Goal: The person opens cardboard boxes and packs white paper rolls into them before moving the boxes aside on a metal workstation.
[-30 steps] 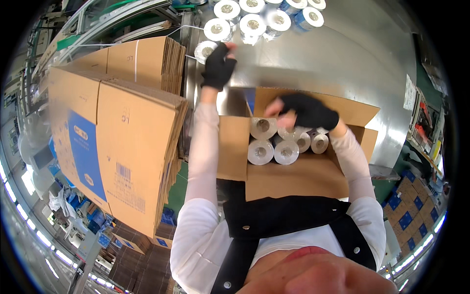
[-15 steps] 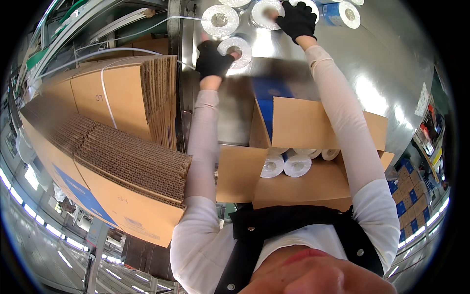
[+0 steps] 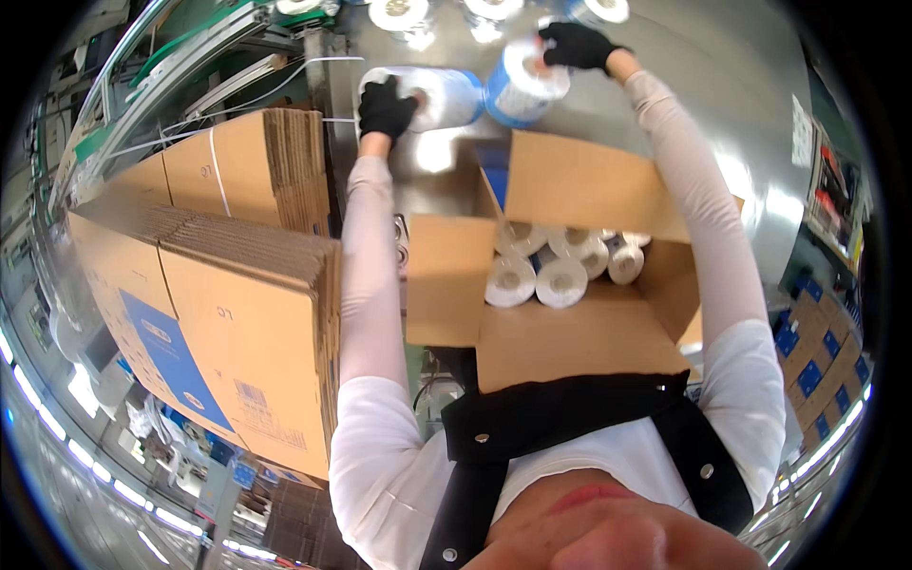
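My left hand (image 3: 388,109), in a black fingerless glove, is closed on a white wrapped roll (image 3: 450,99) with blue print. That roll lies on its side, and my thumb is at its core hole. To its right, my right hand (image 3: 578,46), gloved alike, grips a second wrapped roll (image 3: 524,93), which is tilted, with fingers at its core. Nearer to me stands an open cardboard box (image 3: 579,351) with its flaps spread. Several white rolls (image 3: 560,281) lie inside with their round ends toward me.
More wrapped rolls (image 3: 399,13) stand along the far side of the shiny metal table (image 3: 655,57). Bundled flat cartons (image 3: 252,323) are stacked at my left, beside my forearm. Piled boxes (image 3: 819,356) show in the background at right.
Both rolls in my hands have tipped from showing their ends to showing their blue-printed sides. They have shifted away from the other rolls, and the view now shows more of the box's inside.
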